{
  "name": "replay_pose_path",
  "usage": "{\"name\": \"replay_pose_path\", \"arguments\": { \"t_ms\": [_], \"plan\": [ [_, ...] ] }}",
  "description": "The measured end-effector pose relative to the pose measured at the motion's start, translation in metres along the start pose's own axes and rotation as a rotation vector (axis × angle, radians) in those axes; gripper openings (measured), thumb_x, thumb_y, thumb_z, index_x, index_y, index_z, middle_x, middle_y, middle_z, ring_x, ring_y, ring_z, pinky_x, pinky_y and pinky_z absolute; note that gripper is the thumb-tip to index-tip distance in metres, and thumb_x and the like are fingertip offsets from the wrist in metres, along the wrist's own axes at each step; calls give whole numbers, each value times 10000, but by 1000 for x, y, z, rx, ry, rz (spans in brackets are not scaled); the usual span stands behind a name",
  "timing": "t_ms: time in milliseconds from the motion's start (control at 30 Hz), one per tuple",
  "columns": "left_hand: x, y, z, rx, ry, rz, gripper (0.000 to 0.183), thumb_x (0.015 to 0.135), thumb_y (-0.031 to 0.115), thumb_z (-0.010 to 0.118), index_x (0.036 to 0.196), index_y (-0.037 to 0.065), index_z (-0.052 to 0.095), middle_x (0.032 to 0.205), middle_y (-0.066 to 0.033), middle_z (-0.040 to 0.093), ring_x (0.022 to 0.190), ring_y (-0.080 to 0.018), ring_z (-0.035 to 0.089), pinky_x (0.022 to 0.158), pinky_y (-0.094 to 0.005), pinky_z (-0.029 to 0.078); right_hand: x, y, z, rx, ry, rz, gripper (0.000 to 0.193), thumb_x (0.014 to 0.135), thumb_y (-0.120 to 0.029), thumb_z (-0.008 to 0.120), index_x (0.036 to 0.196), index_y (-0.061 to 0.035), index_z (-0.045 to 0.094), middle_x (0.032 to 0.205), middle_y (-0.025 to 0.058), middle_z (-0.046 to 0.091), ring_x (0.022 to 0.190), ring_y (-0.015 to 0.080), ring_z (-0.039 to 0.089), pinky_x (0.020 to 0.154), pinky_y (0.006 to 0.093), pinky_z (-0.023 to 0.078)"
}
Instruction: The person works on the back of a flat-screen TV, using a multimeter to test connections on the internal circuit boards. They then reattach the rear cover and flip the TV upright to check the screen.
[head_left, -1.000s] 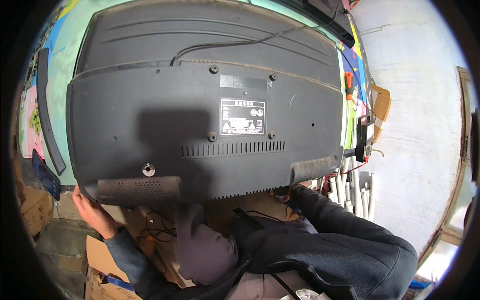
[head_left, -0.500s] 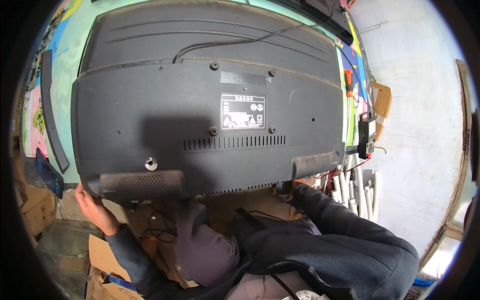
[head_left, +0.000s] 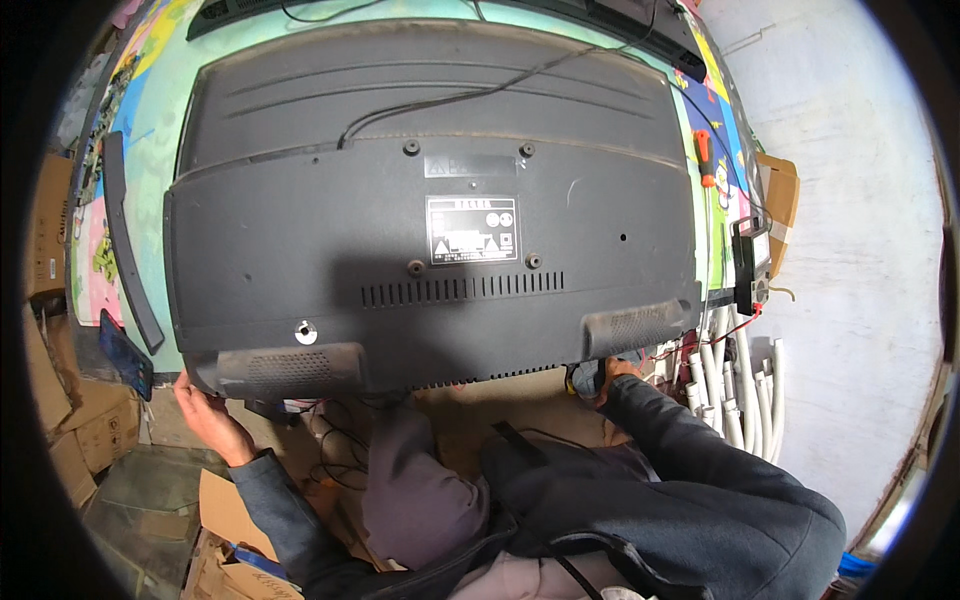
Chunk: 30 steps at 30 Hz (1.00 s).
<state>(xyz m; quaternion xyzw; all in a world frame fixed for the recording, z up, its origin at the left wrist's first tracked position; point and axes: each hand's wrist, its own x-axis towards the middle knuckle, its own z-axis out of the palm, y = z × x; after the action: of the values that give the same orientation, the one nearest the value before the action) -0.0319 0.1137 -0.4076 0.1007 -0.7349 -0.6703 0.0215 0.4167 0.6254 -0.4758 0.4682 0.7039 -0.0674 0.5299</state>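
Observation:
A large black flat-screen television (head_left: 610,200) lies face down on the table, its vented back and label upward. At its near left corner my left hand (head_left: 214,425) grips the edge, with some fingers hidden beneath the casing. My right hand (head_left: 614,376) is just off the near right edge, close to the right speaker grille. Its fingers are closed around a dark grey, rounded object (head_left: 586,379) with a yellow bit on it, partly hidden by the casing, so its kind is unclear. A black cable (head_left: 430,105) runs across the back of the television.
An orange-handled screwdriver (head_left: 705,160) and a meter (head_left: 750,265) with a red lead lie on the right. On the left are a long black strip (head_left: 130,240) and a phone (head_left: 125,352). White pipes (head_left: 735,385) stand below the right edge, beside a wall; cardboard boxes (head_left: 100,435) are at left.
The view has shifted, showing more of the table's far side. My left hand stays at the television's corner. The object in my right hand shows more clearly beyond the edge.

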Motion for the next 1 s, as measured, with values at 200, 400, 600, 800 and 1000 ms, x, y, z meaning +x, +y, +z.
{"name": "replay_pose_path", "arguments": {
  "t_ms": [200, 400, 600, 800, 1000],
  "plan": [
    [2, -1, 1, 34, 4, 17, 294, 1095, 223, 422, 1291, 41, 545, 998, -37, 606, 834, -116, 563, 716, -285, 495, 2, 1, 1, -14, 28, -16, 1018, 561, -320, 1020, 1397, -1, 536, 1321, 284, 629, 1206, 431, 644, 998, 462, 559],
    [0, 1, 3, 28, -33, 25, 285, 1074, 193, 415, 1268, 37, 554, 873, -15, 556, 753, -106, 538, 648, -270, 471, 4, 7, 7, -23, 36, -59, 1040, 556, -325, 1021, 1408, 5, 525, 1323, 304, 619, 1208, 429, 645, 999, 457, 559],
    [1, 3, 5, 15, -30, 22, 292, 1077, 172, 390, 1272, 26, 552, 826, -14, 521, 711, -117, 532, 641, -281, 487, -11, 1, -7, 3, -7, -29, 1104, 556, -329, 1019, 1462, -5, 477, 1342, 281, 618, 1222, 410, 642, 1002, 441, 562],
    [2, 4, 6, 34, -33, 41, 292, 1073, 167, 414, 1276, 18, 560, 806, -20, 507, 672, -139, 548, 623, -289, 487, -19, -3, -9, 3, 32, -10, 1020, 564, -303, 1007, 1424, -30, 533, 1330, 261, 636, 1220, 395, 648, 983, 434, 573],
    [10, -4, -1, 30, -63, 31, 285, 1062, 155, 440, 1279, 20, 566, 787, -20, 502, 661, -142, 568, 599, -285, 485, 1, 6, 15, 4, 149, -39, 693, 737, -250, 871, 1338, -41, 595, 1251, 237, 680, 1170, 383, 675, 948, 426, 579]
  ]
}}
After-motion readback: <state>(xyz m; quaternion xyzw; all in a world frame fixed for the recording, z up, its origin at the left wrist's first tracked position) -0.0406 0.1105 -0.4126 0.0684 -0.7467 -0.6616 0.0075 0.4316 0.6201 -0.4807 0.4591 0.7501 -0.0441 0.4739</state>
